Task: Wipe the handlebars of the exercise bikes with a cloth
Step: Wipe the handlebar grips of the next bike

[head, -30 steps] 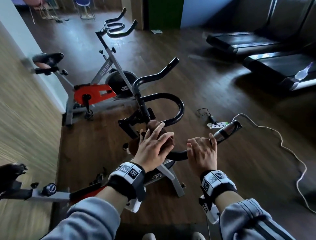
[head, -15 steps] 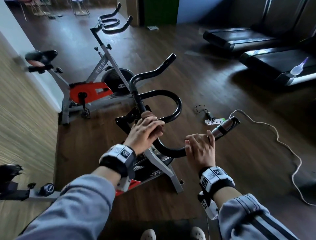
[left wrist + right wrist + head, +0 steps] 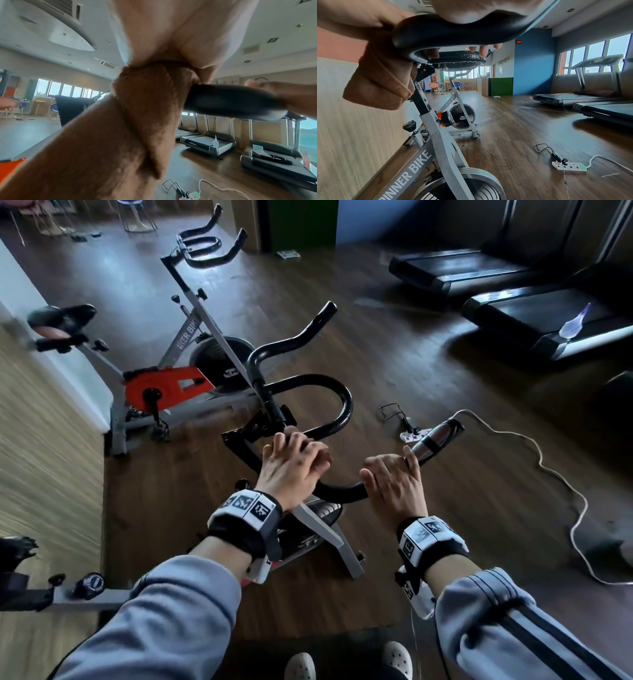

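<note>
The near exercise bike's black handlebars (image 3: 337, 405) curve in front of me. My left hand (image 3: 294, 463) grips a brown cloth (image 3: 145, 108) wrapped round the bar near its centre clamp; the hand hides the cloth in the head view. The cloth (image 3: 380, 83) hangs down below the bar (image 3: 453, 31) in the right wrist view. My right hand (image 3: 394, 484) holds the bar's right side, fingers curled over it, just short of the chrome end grip (image 3: 435, 438). The black bar (image 3: 231, 101) runs from the cloth toward the right hand in the left wrist view.
A second grey and orange spinner bike (image 3: 164, 381) stands ahead on the left, its handlebars (image 3: 205, 248) farther back. Treadmills (image 3: 513, 299) lie at the right. A power strip (image 3: 411, 436) and white cable (image 3: 548, 467) lie on the wooden floor. A wall runs along the left.
My left hand has slid with the cloth along the bar, away from me toward the centre clamp, and its fingers have curled tighter. The right hand has kept its hold.
</note>
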